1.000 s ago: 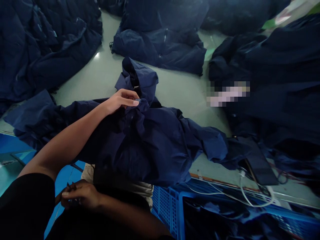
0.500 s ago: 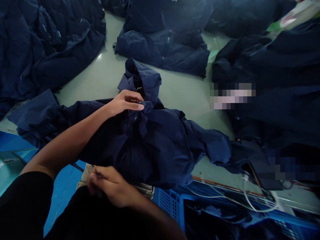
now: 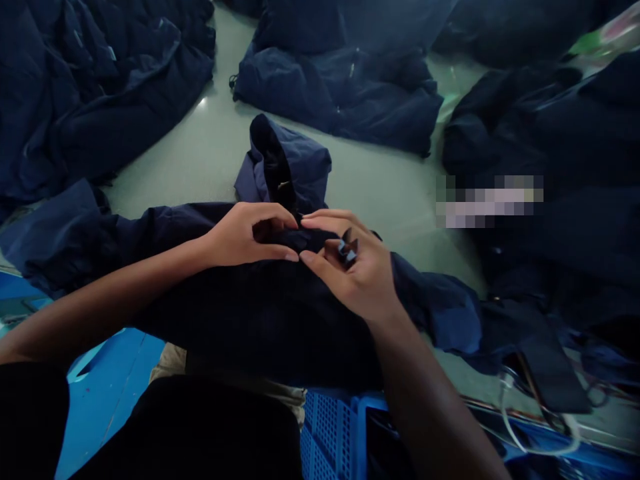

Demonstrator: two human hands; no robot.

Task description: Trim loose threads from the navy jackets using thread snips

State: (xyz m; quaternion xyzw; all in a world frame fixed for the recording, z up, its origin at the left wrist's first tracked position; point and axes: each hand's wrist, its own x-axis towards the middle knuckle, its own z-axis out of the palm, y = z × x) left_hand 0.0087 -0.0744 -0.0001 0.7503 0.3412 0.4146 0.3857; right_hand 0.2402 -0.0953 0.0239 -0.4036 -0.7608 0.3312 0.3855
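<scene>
Here's the left hand (image 3: 250,233) grasping the navy jacket (image 3: 260,320) below its hood (image 3: 305,157), over the desk's (image 3: 380,180) near edge; the right hand (image 3: 355,263) meets it, clutching a small pointed tool (image 3: 349,248) that could snag cloth if fingers slip!

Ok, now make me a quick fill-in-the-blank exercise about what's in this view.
1. The small pointed tool sits in the person's ____ hand.
2. Fingers of ____ hands touch the navy jacket.
3. The mesh-walled plastic crate at the picture's bottom edge is coloured ____.
4. The cable looping beside the dark, flat device is coloured ____.

Missing words: right; two; blue; white.
</scene>
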